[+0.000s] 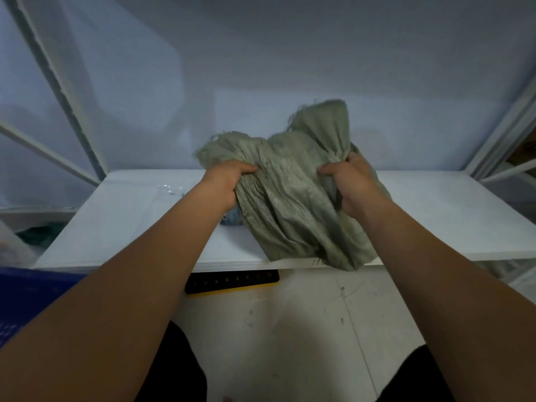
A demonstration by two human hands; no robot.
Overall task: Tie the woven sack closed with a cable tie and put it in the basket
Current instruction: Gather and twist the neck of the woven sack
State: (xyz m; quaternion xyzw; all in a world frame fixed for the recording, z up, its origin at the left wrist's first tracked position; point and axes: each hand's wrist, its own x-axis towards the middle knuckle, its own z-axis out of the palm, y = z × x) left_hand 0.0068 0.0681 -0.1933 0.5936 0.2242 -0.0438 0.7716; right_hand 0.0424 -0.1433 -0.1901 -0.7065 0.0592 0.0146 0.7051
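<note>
A grey-green woven sack (293, 204) lies crumpled on the white table (435, 210), its lower end hanging over the front edge. My left hand (223, 184) grips the sack's gathered cloth on the left. My right hand (352, 184) clutches a bunched part on the right, with the frayed mouth of the sack rising above it. A blue basket (26, 303) shows at the lower left, partly behind my left arm. No cable tie can be made out; some clear plastic (168, 189) lies on the table at the left.
A light-blue object (232, 219) peeks out under the sack beside my left wrist. A black and yellow strip (232, 281) lies on the floor under the table's edge. White frame bars stand at both sides, and a pale wall is behind.
</note>
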